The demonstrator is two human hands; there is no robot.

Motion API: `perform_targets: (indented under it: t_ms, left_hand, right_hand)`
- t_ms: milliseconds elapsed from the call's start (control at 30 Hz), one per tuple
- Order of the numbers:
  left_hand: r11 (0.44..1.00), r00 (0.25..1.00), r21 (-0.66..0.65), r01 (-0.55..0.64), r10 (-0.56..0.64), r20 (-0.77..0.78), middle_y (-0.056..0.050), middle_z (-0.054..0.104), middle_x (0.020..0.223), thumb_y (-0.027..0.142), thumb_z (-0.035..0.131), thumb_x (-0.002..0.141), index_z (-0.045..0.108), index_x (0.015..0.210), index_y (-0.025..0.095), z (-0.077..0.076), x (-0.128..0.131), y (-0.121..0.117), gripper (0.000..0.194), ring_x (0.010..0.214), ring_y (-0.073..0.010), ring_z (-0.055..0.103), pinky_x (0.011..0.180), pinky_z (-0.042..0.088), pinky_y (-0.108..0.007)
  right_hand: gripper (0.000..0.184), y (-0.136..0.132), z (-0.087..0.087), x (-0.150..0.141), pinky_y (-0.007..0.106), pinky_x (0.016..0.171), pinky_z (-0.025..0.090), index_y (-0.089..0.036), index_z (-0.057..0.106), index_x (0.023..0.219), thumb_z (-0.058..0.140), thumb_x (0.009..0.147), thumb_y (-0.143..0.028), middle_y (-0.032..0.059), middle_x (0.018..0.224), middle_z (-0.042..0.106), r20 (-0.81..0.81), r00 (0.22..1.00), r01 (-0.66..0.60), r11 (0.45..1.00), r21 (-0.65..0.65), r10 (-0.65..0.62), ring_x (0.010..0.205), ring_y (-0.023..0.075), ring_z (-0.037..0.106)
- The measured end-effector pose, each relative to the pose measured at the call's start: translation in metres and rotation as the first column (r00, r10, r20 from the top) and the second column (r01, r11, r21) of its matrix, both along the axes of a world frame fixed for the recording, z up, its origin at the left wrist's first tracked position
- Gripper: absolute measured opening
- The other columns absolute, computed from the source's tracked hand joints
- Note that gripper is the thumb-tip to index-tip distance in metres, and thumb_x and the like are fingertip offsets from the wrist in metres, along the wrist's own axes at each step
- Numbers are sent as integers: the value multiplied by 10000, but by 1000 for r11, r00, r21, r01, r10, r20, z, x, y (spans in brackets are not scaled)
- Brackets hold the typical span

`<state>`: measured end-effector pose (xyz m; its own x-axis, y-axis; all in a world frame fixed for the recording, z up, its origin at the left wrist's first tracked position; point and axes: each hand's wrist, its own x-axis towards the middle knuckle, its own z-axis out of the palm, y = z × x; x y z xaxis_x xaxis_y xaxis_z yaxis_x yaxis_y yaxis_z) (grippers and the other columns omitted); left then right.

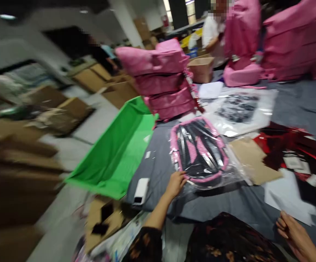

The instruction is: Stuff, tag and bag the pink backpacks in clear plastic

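A pink-and-black backpack (200, 151) lies flat inside a clear plastic bag (238, 171) on the grey-covered table. At its near left corner is my left hand (177, 183), fingers closed on the edge of the bag. My right hand (291, 229) is low at the right, by the table's near edge, fingers curled in. Whether anything is in it I cannot make out. White sheets (286, 196) lie just beyond that hand, beside a piece of brown card (256, 160) and a heap of dark red pieces with tags (296, 153).
Stacked pink backpacks (166, 80) stand at the table's far left. A green fabric bin (108, 156) adjoins the left edge, near a white device (141, 191). Another clear bag (236, 109) lies farther back. A person in white (212, 32) stands across the table; cardboard boxes (92, 78) fill the left.
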<state>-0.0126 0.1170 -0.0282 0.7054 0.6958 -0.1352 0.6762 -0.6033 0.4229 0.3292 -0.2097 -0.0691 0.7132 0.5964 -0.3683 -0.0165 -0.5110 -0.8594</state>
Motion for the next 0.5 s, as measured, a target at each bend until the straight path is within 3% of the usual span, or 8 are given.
perform_targets:
  t_ms: [67, 100, 133, 167, 233, 267, 333, 500]
  left_hand:
    - [1000, 999, -2, -31, 31, -19, -100, 726, 1264, 277, 628, 973, 776, 943, 191, -5, -1, 5, 174, 1164, -240, 660, 1048, 490, -390]
    - [999, 999, -5, -44, 44, -24, -93, 719, 1279, 283, 637, 973, 777, 967, 196, -9, -2, 7, 165, 1176, -238, 650, 1048, 485, -391]
    - [999, 998, -10, -52, 52, -26, -87, 717, 1278, 293, 656, 965, 779, 969, 202, -12, -3, 9, 153, 1175, -236, 646, 1044, 484, -392]
    - [998, 998, -14, -56, 56, -22, -84, 715, 1277, 304, 668, 960, 779, 968, 207, -14, -4, 11, 148, 1174, -234, 642, 1044, 482, -394]
    - [998, 998, -20, -56, 56, -5, -83, 715, 1267, 322, 680, 954, 779, 952, 211, -17, -4, 11, 149, 1167, -231, 638, 1042, 478, -398]
    - [998, 999, -19, -53, 53, 7, -84, 714, 1265, 327, 672, 959, 779, 951, 212, -18, -3, 10, 157, 1168, -230, 635, 1043, 473, -401]
    - [999, 998, -15, -47, 48, 33, -86, 711, 1260, 332, 648, 973, 779, 960, 215, -20, -1, 8, 176, 1170, -233, 629, 1036, 469, -407]
    - [998, 995, -3, -66, 66, 79, -102, 705, 1248, 313, 594, 999, 776, 971, 197, -22, 1, 3, 218, 1185, -251, 612, 1048, 444, -424]
  right_hand:
    - [676, 63, 14, -14, 316, 459, 422, -269, 485, 656, 535, 659, -944, -12, 559, 456, -5, 975, -220, 974, 45, 221, 497, 169, 460]
    - [669, 96, 24, -22, 309, 514, 447, -260, 515, 684, 557, 668, -927, -7, 596, 496, 55, 929, -369, 926, 76, 366, 544, 171, 494]
    - [628, 128, 35, -31, 303, 579, 468, -255, 528, 719, 525, 749, -883, -1, 641, 533, 174, 822, -562, 822, 93, 542, 599, 175, 530]
    - [565, 159, 46, -41, 297, 611, 466, -254, 529, 750, 457, 858, -804, 3, 666, 561, 319, 644, -746, 664, 59, 695, 620, 174, 547]
    - [440, 214, 63, -64, 287, 622, 437, -253, 534, 821, 316, 1007, -587, 20, 726, 624, 538, 190, -934, 321, -160, 821, 643, 175, 579]
    - [378, 238, 68, -76, 288, 625, 419, -253, 546, 827, 355, 1005, -526, 26, 736, 643, 568, 65, -947, 231, -225, 821, 656, 183, 594]
    - [263, 277, 67, -99, 302, 676, 409, -253, 571, 823, 471, 963, -452, 32, 731, 665, 588, -103, -941, 113, -318, 802, 700, 200, 627]
    - [159, 329, 48, -121, 330, 758, 394, -239, 583, 806, 640, 857, -379, 27, 702, 694, 574, -316, -889, -23, -458, 756, 716, 212, 664]
